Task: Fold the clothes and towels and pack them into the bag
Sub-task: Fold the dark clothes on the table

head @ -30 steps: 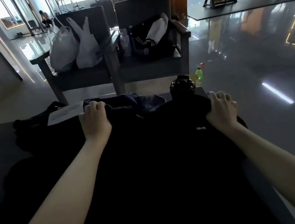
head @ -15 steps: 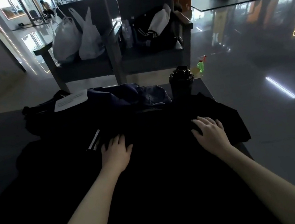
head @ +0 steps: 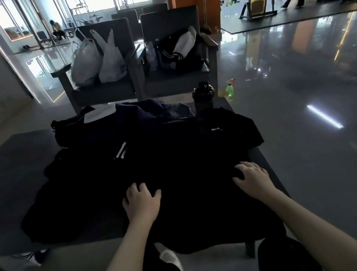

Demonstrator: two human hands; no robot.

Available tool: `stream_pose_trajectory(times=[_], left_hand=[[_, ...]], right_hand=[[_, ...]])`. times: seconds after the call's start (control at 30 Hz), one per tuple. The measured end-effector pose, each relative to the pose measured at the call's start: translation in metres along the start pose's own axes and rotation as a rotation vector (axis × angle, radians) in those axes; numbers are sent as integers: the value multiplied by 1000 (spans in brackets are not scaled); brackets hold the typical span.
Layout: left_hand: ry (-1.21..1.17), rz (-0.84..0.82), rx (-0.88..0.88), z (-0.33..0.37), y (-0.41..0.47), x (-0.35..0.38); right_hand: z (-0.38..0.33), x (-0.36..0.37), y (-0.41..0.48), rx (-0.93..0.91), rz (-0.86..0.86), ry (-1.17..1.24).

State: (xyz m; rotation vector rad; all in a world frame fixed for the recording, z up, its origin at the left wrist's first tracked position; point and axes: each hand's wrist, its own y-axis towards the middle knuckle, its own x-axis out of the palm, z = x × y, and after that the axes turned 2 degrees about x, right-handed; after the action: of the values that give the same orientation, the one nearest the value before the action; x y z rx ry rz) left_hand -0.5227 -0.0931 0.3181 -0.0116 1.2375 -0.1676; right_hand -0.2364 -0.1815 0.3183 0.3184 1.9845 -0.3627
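We are laying both palms down on a black shirt (head: 188, 157) that is lying spread over the near right part of a low dark table (head: 8, 168). Its near hem is hanging over the table's near edge, and a small white logo is showing close to its far right shoulder. Our left hand (head: 141, 200) is resting on the cloth with fingers spread and lightly bent, pinching nothing that we can see. Our right hand (head: 252, 179) is lying the same way near the shirt's right edge, fingers fanned out on the fabric.

Left of the shirt and touching it, another black garment (head: 69, 196) is sprawling over the table, with white stripes (head: 120, 151) peeking out where the two meet. Beyond them, a navy garment (head: 157, 111) is lying crumpled at the far side, next to a black bundle (head: 70, 132) that is carrying a white sheet of paper (head: 98, 112). A black shaker bottle (head: 203, 96) is standing upright at the far right corner.

On the floor past it, a green bottle (head: 230, 90) is standing. Two dark armchairs are facing us: the left chair (head: 104, 93) is holding white plastic bags (head: 98, 60), the right chair (head: 168, 22) a black striped jacket (head: 173, 53).
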Motion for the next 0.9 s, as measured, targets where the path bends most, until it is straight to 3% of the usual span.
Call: stream_pose_trajectory(times=[0.17, 0.37, 0.63, 0.77, 0.9], left_hand=[[-116, 130, -179, -11, -31, 12], [-247, 109, -363, -29, -44, 15], [-324, -4, -393, -60, -27, 25], [-532, 45, -362, -46, -43, 4], [-764, 99, -281, -38, -38, -22]], right_hand=[[17, 11, -33, 111, 30, -12], [27, 19, -52, 261, 114, -45], [26, 24, -58, 502, 129, 2], [23, 20, -57, 501, 117, 77], [19, 4, -54, 444, 238, 400]])
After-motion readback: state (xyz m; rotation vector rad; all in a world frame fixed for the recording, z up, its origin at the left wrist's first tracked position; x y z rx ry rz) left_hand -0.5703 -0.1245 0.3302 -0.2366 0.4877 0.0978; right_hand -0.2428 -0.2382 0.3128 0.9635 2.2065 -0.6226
